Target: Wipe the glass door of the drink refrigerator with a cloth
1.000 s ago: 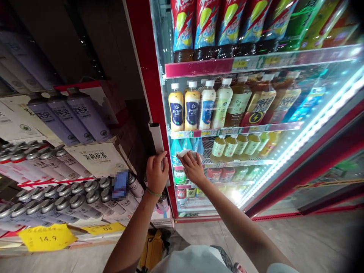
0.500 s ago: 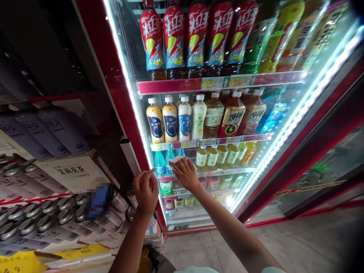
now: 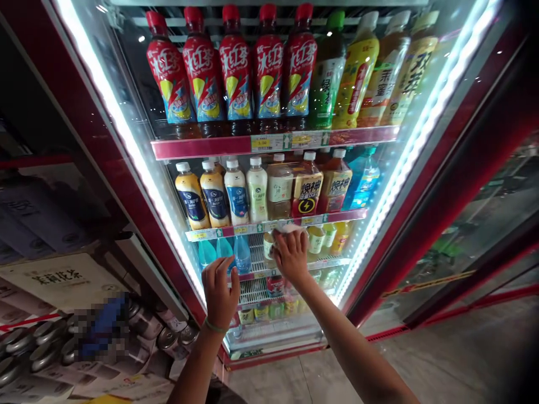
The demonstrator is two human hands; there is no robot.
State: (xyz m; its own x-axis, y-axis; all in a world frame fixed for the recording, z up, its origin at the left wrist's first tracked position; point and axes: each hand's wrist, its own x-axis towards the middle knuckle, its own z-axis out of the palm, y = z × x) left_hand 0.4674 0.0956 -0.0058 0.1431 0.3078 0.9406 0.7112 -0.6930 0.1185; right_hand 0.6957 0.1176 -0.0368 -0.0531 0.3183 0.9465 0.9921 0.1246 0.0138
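Observation:
My right hand (image 3: 291, 252) is closed on a white cloth (image 3: 290, 229), pressed toward the glass front of a lit drinks cooler, at the level of the third shelf. Only an edge of the cloth shows past the fingers. My left hand (image 3: 221, 289) is raised near the lower left of the glass, fingers apart and bent, holding nothing; a green band circles its wrist. Behind the glass, red iced tea bottles (image 3: 236, 78) fill the top shelf, and white-capped bottles (image 3: 238, 196) stand below. Blue bottles (image 3: 242, 253) are beside my left fingertips.
Left of the cooler are stacked cans (image 3: 50, 336) and a white sign (image 3: 59, 278). The cooler's red frame (image 3: 379, 269) runs down the right side, with another glass-fronted unit (image 3: 455, 241) beyond. Grey floor (image 3: 286, 379) shows at the bottom.
The view has shifted left and closer to the cooler. My right hand has moved with the cloth to the right across the glass. My left hand stays raised near the cooler's left side.

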